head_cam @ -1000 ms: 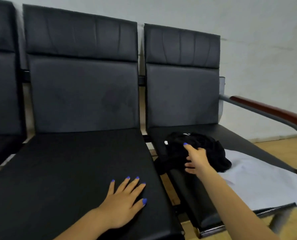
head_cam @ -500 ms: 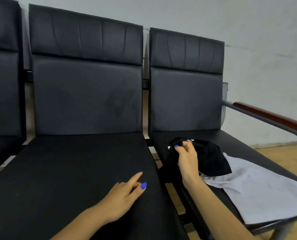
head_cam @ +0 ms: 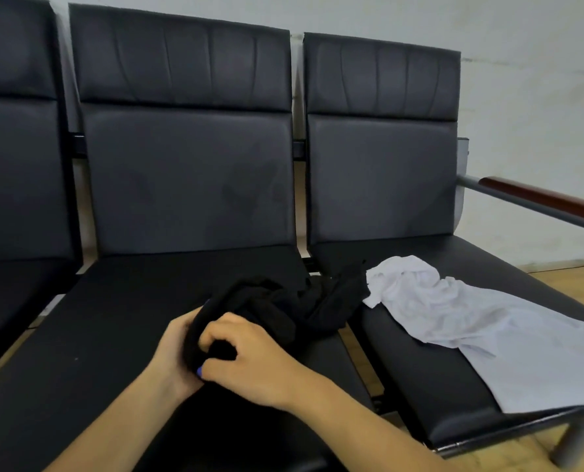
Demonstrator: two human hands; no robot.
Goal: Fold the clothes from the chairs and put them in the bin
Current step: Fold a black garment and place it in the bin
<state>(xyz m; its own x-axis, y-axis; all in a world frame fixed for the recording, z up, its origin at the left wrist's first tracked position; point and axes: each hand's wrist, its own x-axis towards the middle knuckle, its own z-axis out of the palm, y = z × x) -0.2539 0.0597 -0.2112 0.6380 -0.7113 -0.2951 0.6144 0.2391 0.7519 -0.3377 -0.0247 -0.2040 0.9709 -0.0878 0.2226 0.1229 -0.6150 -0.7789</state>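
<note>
On middle chair seat (head_cam: 113,318): black garment (head_cam: 283,308) bunched, tail trailing toward white shirt (head_cam: 471,321) on next seat. Left hand (head_cam: 174,352) and right hand (head_cam: 249,356), fingers clenched round near edge, likely hunting a hem to spread. Bin out of view.

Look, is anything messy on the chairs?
Yes. The white garment lies crumpled on the right chair. The black garment, bunched, bridges the gap between seats, held by both hands.
</note>
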